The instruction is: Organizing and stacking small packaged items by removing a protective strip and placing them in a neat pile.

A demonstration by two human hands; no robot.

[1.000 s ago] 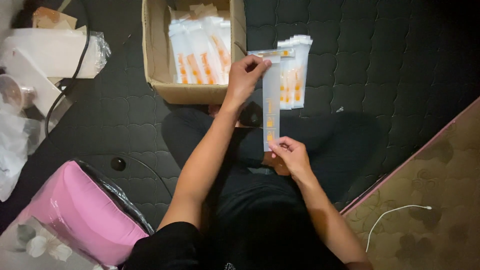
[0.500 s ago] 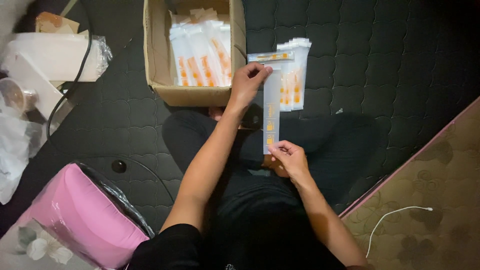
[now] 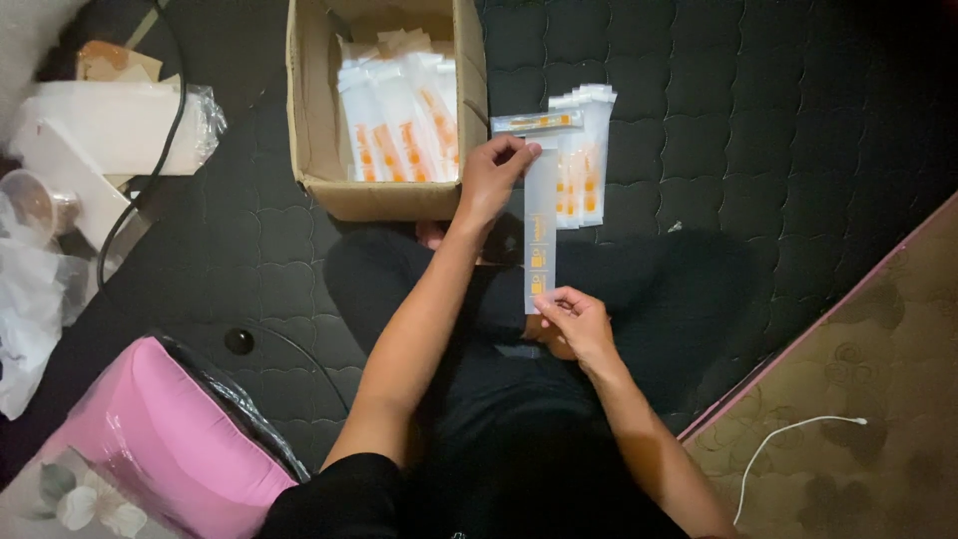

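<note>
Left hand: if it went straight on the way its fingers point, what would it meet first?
Probably the stack of white and orange packets lying on the dark quilted mattress, just beyond the long clear packet the left hand pinches; depth is unclear.

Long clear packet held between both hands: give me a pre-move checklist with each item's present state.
1. Left hand grips the top end of the long clear packet: ok.
2. Right hand pinches its bottom end: ok.
3. Packet hangs straight, not folded: ok.
4. Top flap sealed: cannot tell.
5. Cardboard box open, packets inside upright: ok.
6. Stack of finished packets lies beside the box on the mattress: ok.
</note>
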